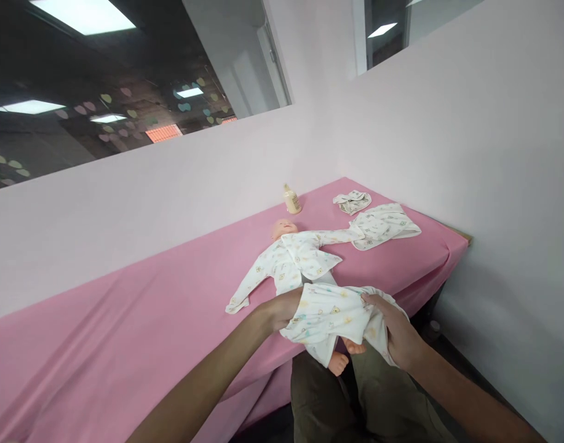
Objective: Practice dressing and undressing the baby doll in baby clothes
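A baby doll [285, 229] lies on its back with its head toward the wall. It wears a white printed baby jacket [304, 253] with long sleeves spread out. Over its legs are white printed baby pants [333, 314]; the doll's bare feet [339, 363] show below the cloth at the table's front edge. My left hand [285, 307] reaches into the pants' opening on the left, its fingers hidden by the fabric. On the right, my right hand [397, 329] is closed around a bunched part of the pants, thumb on top.
Pink cloth [138, 307] covers the table, which meets walls behind and at right. A cream bottle [291, 200] stands by the back wall. Folded printed clothing [385, 226] and a smaller printed cloth piece [352, 202] lie at the right. My legs [321, 394] are against the front edge.
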### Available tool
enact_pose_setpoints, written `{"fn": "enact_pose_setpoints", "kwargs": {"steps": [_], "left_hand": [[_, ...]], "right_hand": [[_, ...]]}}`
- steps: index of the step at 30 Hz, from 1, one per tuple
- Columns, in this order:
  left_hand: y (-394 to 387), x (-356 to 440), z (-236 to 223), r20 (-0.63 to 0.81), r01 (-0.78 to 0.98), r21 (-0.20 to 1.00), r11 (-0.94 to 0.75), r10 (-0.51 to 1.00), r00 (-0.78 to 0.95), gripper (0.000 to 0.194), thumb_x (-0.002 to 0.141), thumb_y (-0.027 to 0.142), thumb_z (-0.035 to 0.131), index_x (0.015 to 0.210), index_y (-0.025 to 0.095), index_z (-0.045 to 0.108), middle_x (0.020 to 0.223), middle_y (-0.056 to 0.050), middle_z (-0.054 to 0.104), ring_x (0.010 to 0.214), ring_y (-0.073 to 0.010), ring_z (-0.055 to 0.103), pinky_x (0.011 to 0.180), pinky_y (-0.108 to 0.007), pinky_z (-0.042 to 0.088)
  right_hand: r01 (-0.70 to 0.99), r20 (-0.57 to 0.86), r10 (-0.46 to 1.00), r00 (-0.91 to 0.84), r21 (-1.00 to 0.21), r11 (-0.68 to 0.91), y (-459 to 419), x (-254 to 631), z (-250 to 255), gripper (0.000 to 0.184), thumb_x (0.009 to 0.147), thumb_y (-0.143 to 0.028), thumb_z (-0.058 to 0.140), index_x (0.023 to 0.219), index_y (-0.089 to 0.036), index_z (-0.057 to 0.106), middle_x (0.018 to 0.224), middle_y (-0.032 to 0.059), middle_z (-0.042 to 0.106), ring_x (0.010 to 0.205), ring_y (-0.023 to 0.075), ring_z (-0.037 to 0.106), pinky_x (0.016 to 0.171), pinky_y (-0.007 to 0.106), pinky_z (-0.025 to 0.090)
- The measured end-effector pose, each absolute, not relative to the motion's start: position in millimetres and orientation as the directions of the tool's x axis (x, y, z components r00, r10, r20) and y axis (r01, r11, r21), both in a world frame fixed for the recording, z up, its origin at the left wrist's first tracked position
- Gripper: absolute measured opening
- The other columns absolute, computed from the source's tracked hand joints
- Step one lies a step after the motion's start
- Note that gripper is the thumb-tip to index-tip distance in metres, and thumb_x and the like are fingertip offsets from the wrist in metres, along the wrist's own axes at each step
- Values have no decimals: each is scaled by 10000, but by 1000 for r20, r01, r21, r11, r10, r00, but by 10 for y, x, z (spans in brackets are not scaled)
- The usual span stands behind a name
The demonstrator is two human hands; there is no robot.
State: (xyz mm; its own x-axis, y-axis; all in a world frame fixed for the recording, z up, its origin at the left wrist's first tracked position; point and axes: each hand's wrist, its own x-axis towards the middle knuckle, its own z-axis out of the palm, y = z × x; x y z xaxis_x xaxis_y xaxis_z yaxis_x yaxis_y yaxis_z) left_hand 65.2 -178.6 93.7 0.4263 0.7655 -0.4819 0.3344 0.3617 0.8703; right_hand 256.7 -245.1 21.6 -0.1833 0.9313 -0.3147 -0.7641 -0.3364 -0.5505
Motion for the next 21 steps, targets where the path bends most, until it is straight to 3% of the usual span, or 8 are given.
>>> {"fn": "enact_pose_setpoints", "kwargs": {"steps": [2,5,9,13,16,18,21], "left_hand": [[-1867,633,1014,-513,278,857,433,764,392,250,793,333,676,944,135,673,825,-60,677,693,-138,609,611,-234,485],[-2005,629,1058,-407,159,913,375,866,292,238,779,323,659,906,122,657,787,-47,653,679,-119,582,631,-220,455],[-2121,664,1067,-305,441,885,146,899,313,232,808,375,594,790,144,614,712,-6,583,608,-97,487,568,-216,380],[-2032,649,1131,-86,764,587,-268,918,388,183,833,324,518,760,174,592,823,-21,599,758,-154,529,662,-266,421],[-1809,644,1127,48,801,264,-537,837,545,249,858,208,436,1029,191,615,1093,-73,606,995,-217,547,839,-354,450],[-1625,679,1080,-2,680,102,-726,684,730,388,829,120,433,1171,216,589,1283,-90,542,1166,-244,494,960,-401,414],[-1381,805,983,-207,485,36,-874,468,859,491,765,57,482,1186,277,608,1326,-53,533,1229,-236,472,1021,-399,384]], "right_hand": [[-755,-355,903,-242,-515,-405,-2485,2501,238,251,742,-385,705,816,-148,666,671,50,694,497,163,584,430,252,421],[-764,-347,885,-311,-462,-450,-2524,2338,353,305,761,-397,696,930,-145,671,721,58,708,533,166,605,450,252,438],[-801,-303,879,-369,-376,-466,-2524,2078,520,355,729,-358,732,1015,-163,655,797,70,723,713,211,680,594,290,528],[-864,-299,910,-285,-331,-380,-2491,1846,504,335,621,-219,798,908,-180,628,768,35,714,735,211,692,661,317,551],[-900,-329,930,-165,-336,-278,-2523,1723,441,365,567,-214,833,826,-172,579,712,17,699,709,205,687,678,330,552],[-903,-347,930,-122,-349,-249,-2575,1676,427,383,571,-234,837,821,-182,552,677,4,688,679,200,679,660,327,550],[-916,-322,943,-90,-345,-205,-2655,1640,428,383,607,-244,821,848,-217,525,660,-20,677,665,191,668,626,312,540]]}}
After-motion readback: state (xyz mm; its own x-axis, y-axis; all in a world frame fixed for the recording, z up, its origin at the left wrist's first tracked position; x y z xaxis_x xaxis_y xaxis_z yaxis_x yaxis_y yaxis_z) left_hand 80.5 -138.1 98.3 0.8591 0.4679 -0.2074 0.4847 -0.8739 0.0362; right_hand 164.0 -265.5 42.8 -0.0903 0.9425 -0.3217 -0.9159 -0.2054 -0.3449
